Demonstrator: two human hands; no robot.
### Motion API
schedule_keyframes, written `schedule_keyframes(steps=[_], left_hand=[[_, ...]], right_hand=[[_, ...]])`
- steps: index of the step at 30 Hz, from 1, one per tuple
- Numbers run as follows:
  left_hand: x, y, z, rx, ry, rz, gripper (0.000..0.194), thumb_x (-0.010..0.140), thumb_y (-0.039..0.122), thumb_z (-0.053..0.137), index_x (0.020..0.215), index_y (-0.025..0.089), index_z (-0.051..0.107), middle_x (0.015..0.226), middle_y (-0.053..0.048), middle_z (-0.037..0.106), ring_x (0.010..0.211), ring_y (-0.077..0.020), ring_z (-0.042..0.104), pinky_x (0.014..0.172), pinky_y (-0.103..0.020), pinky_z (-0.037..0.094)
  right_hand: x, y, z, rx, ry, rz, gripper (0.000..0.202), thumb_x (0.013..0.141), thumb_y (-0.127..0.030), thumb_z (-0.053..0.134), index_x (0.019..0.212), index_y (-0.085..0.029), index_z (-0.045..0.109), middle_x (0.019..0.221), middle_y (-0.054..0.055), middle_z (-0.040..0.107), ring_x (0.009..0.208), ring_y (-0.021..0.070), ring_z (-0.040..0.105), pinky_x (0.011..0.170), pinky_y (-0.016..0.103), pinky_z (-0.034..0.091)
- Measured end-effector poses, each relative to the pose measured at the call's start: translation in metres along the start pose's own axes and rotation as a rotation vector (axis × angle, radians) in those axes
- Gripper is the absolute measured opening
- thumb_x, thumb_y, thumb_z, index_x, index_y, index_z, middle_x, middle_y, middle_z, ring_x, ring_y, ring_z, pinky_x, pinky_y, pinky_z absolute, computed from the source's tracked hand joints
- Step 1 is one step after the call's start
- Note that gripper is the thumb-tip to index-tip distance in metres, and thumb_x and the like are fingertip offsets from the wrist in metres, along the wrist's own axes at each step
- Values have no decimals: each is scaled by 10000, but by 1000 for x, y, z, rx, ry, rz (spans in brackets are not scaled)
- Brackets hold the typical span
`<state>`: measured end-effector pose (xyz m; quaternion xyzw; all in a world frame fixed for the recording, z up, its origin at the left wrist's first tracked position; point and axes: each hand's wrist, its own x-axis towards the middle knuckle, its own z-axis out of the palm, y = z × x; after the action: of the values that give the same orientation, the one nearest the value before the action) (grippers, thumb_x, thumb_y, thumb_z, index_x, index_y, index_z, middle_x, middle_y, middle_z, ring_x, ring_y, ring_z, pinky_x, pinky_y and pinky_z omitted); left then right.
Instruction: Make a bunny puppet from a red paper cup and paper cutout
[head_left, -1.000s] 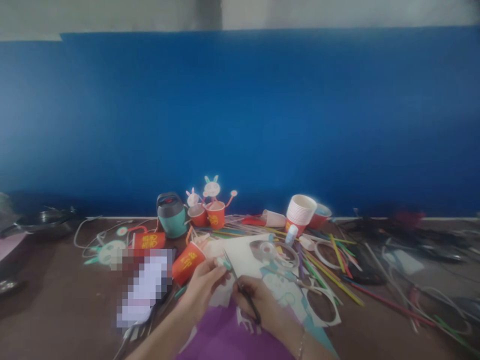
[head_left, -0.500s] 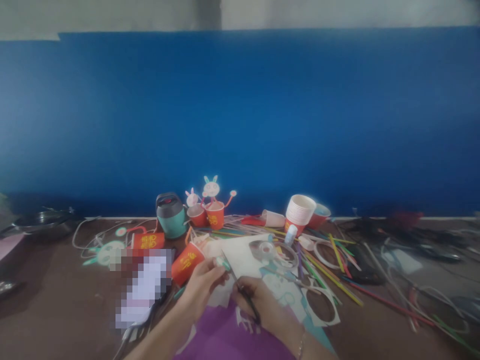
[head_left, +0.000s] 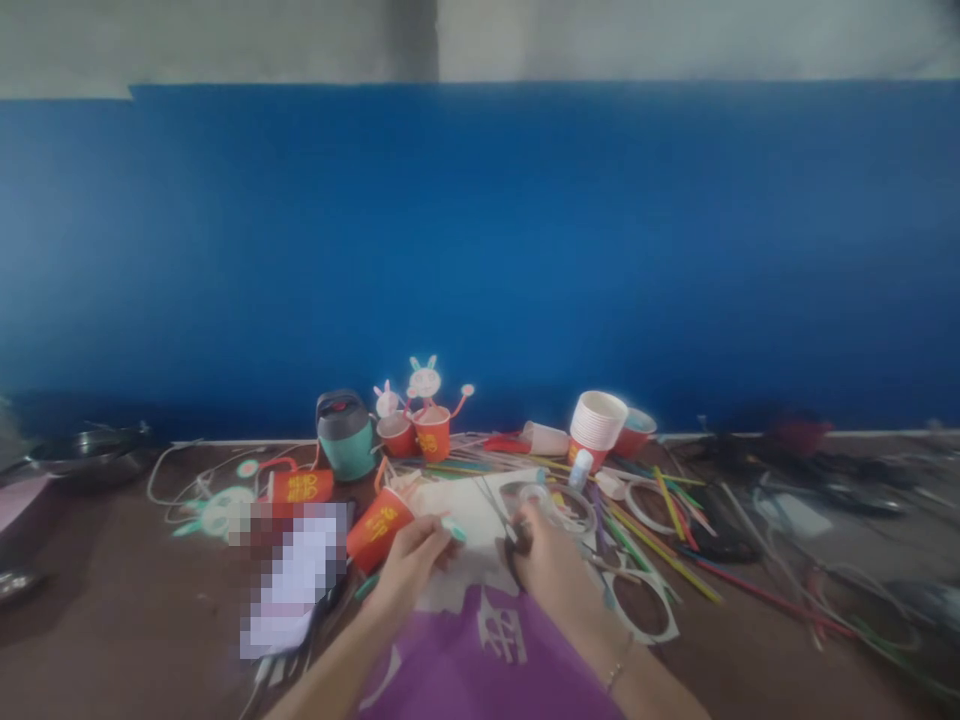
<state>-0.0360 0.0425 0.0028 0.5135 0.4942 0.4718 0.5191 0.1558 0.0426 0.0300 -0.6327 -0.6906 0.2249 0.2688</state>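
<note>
My left hand (head_left: 420, 550) pinches a small white and green paper piece (head_left: 454, 531) between thumb and fingers, just right of a tilted red paper cup (head_left: 380, 527). My right hand (head_left: 544, 550) is closed round the dark handles of a pair of scissors (head_left: 513, 535). The blades point up and left over a white paper sheet (head_left: 465, 505) and stand apart from the small piece. Right of the sheet lies a roll of clear tape (head_left: 534, 497).
A phone (head_left: 300, 575) lies left of my arms. Behind stand a teal container (head_left: 346, 440), rabbit-figure cups (head_left: 433, 435) and stacked paper cups (head_left: 600, 425). Coloured sticks (head_left: 667, 560) and a cut-out paper ring (head_left: 671, 625) lie right, cables farther right.
My right hand has moved up and to the right with the scissors, away from the paper piece. My left hand has barely moved and still pinches the piece.
</note>
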Motion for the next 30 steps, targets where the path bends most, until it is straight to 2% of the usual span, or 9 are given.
schedule_keyframes(steps=[5,9,11,15,19,22,24,27,30], left_hand=[[3,-6,-3,244,52,111,313,782,412,500,598,162,538,542,16,470,528,-119,422,512,-229,307],[2,-11,-6,447,69,198,261,805,330,461,596,178,492,584,27,434,575,-128,416,545,-238,281],[1,-13,-6,534,49,235,237,810,284,447,599,181,482,607,23,451,596,-135,429,571,-246,290],[-2,-15,-4,677,13,287,208,797,214,455,591,185,469,637,9,473,629,-151,451,603,-265,302],[-4,-14,-1,766,-2,306,199,789,180,470,591,186,486,636,-5,495,624,-160,466,600,-275,307],[-5,-14,-1,846,-26,302,188,802,183,472,618,183,514,664,-18,533,644,-165,497,610,-271,330],[-6,-14,-1,922,-33,299,181,813,186,465,643,180,527,708,-33,562,682,-172,525,635,-272,351],[-6,-15,-1,1001,-34,310,185,826,191,454,658,181,531,754,-51,583,730,-186,549,670,-281,371],[-7,-15,-1,1019,-38,327,189,837,201,455,663,184,528,773,-56,592,752,-190,559,682,-282,382]], right_hand=[[4,3,-4,-313,-108,-72,202,741,-145,572,939,-168,603,840,101,689,816,245,639,666,289,380],[8,-8,-3,-397,-192,-89,165,716,-148,597,874,-137,643,924,167,679,944,293,606,751,330,388],[12,-12,-3,-364,-226,-52,172,684,-175,637,849,-128,642,883,162,679,870,285,617,698,323,391],[20,-10,-7,-267,-308,-30,329,571,-182,735,882,-143,634,823,94,689,715,212,621,558,256,371],[27,-1,-14,-169,-407,16,374,504,-201,790,850,-182,649,589,-19,660,462,137,562,439,213,339],[34,7,-25,-151,-288,21,90,693,-211,665,779,-188,660,593,-8,673,503,130,591,492,210,370],[38,14,-35,-176,-118,34,122,800,-189,534,776,-181,653,729,42,711,647,153,637,566,223,389],[42,24,-44,-220,66,62,162,840,-187,485,823,-180,645,837,79,717,793,197,649,635,251,398],[41,33,-43,-245,123,38,133,826,-164,512,835,-181,643,847,76,708,825,205,646,683,260,409]])
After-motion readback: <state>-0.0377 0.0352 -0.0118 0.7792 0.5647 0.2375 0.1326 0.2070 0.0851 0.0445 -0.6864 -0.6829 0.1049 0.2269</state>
